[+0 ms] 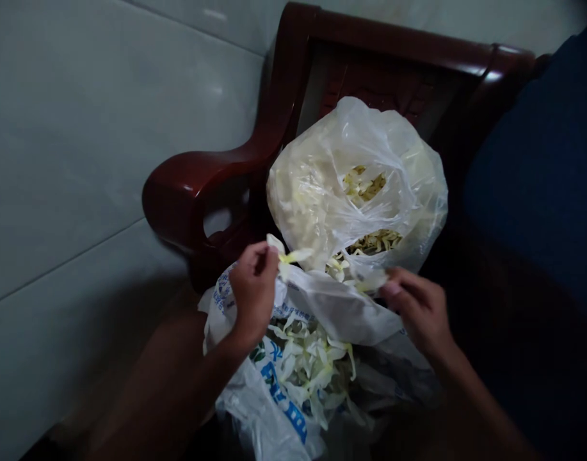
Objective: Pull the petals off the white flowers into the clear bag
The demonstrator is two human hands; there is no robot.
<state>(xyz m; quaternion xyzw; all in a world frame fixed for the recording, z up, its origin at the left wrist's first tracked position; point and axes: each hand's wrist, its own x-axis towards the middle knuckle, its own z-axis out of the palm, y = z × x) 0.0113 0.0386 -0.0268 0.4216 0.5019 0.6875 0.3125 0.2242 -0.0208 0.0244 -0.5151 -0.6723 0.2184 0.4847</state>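
Note:
Pinched between the fingers of my left hand (255, 282) is a white flower (290, 256) with a yellowish centre. My right hand (415, 304) is closed on a pale, blurred petal (371, 280), over the near edge of a translucent bag (303, 186). Yellowish pieces (376, 241) show through that bag's openings. Below my hands a white bag with blue print (269, 416) lies open, holding a heap of white flowers (315, 365).
A dark red wooden chair (178, 186) with a curved armrest stands behind and under the translucent bag. Grey tiles (82, 128) are on the left. Dark blue cloth (538, 166) is at the right.

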